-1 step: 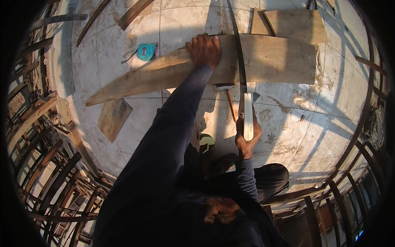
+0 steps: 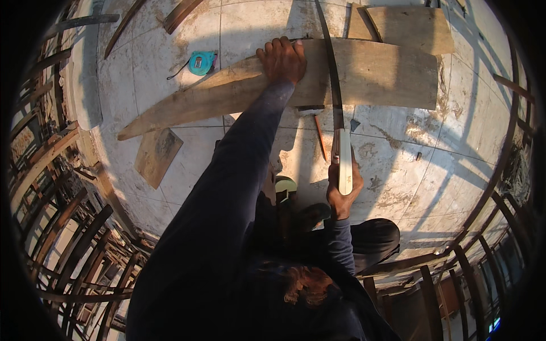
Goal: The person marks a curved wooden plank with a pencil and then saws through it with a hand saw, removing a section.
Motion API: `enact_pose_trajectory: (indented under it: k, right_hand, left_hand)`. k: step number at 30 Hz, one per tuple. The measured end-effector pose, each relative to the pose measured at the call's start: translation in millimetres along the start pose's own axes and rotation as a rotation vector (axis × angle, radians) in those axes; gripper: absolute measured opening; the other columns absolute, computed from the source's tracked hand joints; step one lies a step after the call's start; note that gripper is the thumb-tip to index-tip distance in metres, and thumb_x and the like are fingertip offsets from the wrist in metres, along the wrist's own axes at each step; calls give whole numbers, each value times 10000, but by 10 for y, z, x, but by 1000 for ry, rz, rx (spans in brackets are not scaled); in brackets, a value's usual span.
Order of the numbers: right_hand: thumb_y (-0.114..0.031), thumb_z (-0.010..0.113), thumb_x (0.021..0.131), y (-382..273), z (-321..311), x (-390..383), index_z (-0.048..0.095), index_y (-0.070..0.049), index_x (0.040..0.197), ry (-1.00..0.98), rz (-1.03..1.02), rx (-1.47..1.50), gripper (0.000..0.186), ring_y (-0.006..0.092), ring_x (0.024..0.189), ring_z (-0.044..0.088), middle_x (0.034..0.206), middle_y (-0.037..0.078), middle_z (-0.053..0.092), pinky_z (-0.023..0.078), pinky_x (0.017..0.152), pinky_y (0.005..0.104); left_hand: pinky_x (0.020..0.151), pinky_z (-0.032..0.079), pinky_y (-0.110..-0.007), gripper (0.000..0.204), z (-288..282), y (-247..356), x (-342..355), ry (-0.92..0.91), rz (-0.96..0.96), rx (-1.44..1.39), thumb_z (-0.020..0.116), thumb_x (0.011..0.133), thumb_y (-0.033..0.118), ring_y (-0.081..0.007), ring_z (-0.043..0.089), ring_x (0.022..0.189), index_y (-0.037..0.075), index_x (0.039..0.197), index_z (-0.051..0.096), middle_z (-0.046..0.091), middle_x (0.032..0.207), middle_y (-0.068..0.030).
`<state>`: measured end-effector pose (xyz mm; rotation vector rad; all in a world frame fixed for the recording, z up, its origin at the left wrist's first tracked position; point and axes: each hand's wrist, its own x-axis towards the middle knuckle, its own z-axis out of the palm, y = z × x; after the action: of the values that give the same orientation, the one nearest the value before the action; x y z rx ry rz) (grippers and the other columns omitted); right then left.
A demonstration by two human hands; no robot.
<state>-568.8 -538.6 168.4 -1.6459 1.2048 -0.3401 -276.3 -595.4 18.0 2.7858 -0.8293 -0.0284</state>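
Observation:
A long tan wooden board (image 2: 382, 74), tapering to a point at the left, lies across the floor area in front of me. My left hand (image 2: 282, 61) presses on it, its fingers curled toward the far edge. Just right of that hand, a handsaw's dark blade (image 2: 331, 62) crosses the board from near to far. My right hand (image 2: 345, 184) is wrapped round the saw's pale handle (image 2: 345, 162), on the near side of the board. Whether the teeth sit in a cut cannot be seen.
A teal tape measure (image 2: 201, 63) lies beyond the board's left part. An orange-brown pencil-like stick (image 2: 321, 138) is on the tiled floor near me. Wood offcuts lie at near left (image 2: 158, 158) and far right (image 2: 409, 27). Curved wooden frames (image 2: 74, 244) stand along both sides.
The saw and my right hand have drawn slightly toward me relative to the board. My left hand stays in place on the board. The whole view has shifted a little.

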Motion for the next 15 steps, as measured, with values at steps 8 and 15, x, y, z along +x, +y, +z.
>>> enact_pose_trajectory:
  k: [8, 15]
  right_hand:
    - [-121, 688, 853, -229, -361, -490, 584, 27, 1308, -5, 79, -152, 490, 172, 840, 697, 1019, 163, 728, 541, 730, 311]
    - [-112, 689, 880, -169, -508, -900, 608, -4, 1295, 0, 78, -127, 437, 192, 812, 700, 942, 143, 730, 543, 701, 311]
  left_hand:
    - [915, 332, -500, 371, -97, -1, 74, 57, 4, -33, 473, 964, 368, -297, 550, 947, 40, 959, 647, 644, 945, -135]
    - [916, 334, -508, 385, -60, -119, 13, 16, -25, -56, 442, 980, 377, -301, 551, 973, 47, 982, 640, 648, 972, -139]
